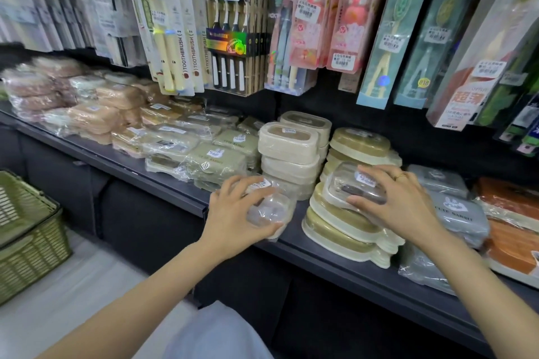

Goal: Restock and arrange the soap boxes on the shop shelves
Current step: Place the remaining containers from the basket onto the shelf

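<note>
Dark shop shelving (163,172) filled the view, with packaged toothbrushes (175,38) hung in rows above a long ledge stacked with soap boxes. Wrapped tan and pink boxes (96,108) were piled at the far left, olive ones (215,157) toward the middle, and a cream stack with brown lids (288,151) stood behind the hands. Grey boxes (455,213) and orange ones (513,218) were laid at the right end.

A clear-lidded soap box (269,210) was held at the front edge of the ledge by the left hand (233,213), whose fingers were curled over its top and whose thumb was placed against its near side. A second clear-lidded soap box (358,183) was set on top of a stack of cream and olive oval boxes (338,227); it was gripped by the right hand (399,201), with fingers spread across the lid and the thumb pressed along the front. A ring (400,176) was seen on one finger of that hand. A green plastic basket (29,236) was seen on the floor at the lower left.
</note>
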